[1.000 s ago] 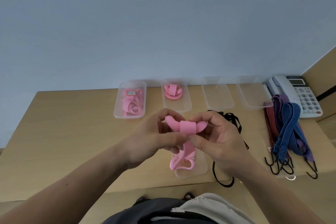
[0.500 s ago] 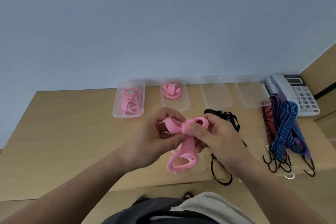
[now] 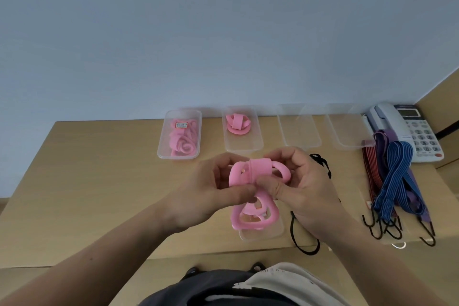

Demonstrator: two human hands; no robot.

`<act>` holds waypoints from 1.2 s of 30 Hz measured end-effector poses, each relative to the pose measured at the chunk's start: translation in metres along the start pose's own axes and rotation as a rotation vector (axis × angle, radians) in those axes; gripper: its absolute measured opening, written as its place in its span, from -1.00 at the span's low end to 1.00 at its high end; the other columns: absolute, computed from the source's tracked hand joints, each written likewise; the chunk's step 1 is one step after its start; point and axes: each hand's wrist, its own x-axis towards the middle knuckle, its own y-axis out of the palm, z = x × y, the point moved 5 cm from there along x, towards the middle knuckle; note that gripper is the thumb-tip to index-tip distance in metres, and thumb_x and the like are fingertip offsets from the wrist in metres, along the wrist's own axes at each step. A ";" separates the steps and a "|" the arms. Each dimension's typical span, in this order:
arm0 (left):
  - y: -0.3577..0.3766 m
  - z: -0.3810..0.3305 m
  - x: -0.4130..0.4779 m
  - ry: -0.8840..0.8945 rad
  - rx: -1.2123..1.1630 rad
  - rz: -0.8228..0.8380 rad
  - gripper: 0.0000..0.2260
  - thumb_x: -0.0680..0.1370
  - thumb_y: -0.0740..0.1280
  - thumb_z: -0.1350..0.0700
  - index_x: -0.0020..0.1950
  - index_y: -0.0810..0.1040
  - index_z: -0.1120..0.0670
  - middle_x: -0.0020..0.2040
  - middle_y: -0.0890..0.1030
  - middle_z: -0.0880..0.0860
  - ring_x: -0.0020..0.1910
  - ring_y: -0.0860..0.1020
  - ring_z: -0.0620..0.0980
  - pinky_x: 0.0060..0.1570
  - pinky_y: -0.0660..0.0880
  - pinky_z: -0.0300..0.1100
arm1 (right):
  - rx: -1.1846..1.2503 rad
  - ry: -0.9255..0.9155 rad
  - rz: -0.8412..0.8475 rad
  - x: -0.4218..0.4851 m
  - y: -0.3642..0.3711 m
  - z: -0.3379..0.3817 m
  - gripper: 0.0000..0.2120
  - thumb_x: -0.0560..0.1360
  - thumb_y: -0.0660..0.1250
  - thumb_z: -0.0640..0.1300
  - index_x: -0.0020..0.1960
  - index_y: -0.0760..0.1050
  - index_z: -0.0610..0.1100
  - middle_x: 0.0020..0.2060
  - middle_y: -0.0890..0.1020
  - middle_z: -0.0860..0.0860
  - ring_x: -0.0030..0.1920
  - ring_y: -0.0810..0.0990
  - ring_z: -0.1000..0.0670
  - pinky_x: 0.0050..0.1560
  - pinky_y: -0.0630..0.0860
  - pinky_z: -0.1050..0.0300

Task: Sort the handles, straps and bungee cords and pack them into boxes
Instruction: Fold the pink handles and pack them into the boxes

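Above the desk's front middle, my left hand [image 3: 211, 189] and my right hand [image 3: 305, 186] both grip one pink handle [image 3: 258, 171], its band folded over at the top. Its lower loop [image 3: 253, 218] hangs down over a clear box [image 3: 273, 232] near the front edge. At the back, a lidded clear box [image 3: 162, 149] holds several pink handles, and a second clear box [image 3: 244, 146] holds one folded pink handle [image 3: 237, 124]. Two more clear boxes [image 3: 300, 141] [image 3: 347, 141] stand to their right. Black straps [image 3: 305, 246] lie partly hidden under my right hand. Blue, purple and red bungee cords [image 3: 395, 176] lie at the right.
A white desk phone [image 3: 412, 129] sits at the back right corner, beside a wooden side panel [image 3: 444, 107]. The wooden desk [image 3: 87, 181] ends at a plain wall behind the boxes. The cords' black hooks [image 3: 382, 228] reach the front edge.
Both hands have kept hold of the pink handle and folded its band further over the top, widening the upper loops. The lower loop hangs a little lower.
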 end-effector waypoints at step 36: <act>-0.007 0.003 0.005 -0.109 -0.006 -0.025 -0.75 0.43 0.47 0.10 0.03 0.58 0.20 -0.16 0.69 0.19 -0.21 0.68 0.09 -0.23 0.57 -0.17 | -0.156 -0.004 0.047 -0.007 0.000 -0.013 -0.54 0.23 0.54 0.09 0.12 0.57 0.14 -0.07 0.67 0.01 -0.08 0.65 -0.07 -0.05 0.62 0.01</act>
